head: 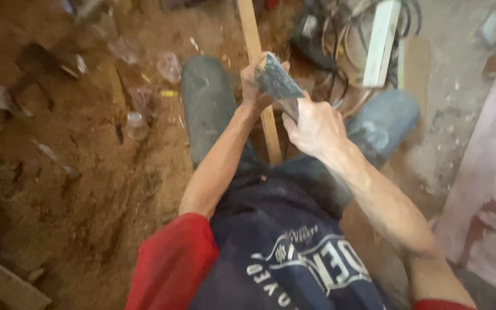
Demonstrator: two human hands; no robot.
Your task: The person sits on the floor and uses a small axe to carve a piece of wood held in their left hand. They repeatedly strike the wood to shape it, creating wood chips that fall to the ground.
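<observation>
**Both hands on blade over wooden strip**

Person seated or crouched on dirt floor [87,189], knees apart, in jeans. Left hand [255,86] wrapped closed around the upper end of a grey, wedge-shaped blade [276,80], fingers curled over its top edge. Right hand [316,127] closed just below and beside it, gripping the blade's lower part or handle; exact hold hidden by the fist. Blade sits between the knees, held tilted, over a long wooden strip [259,74] that runs away from the body, touching or nearly touching it; cannot tell which. Clear plastic cups [137,125] lie on the dirt to the left. Tangle of cables [340,34] and a white board [381,43] lie beyond the right knee.
</observation>
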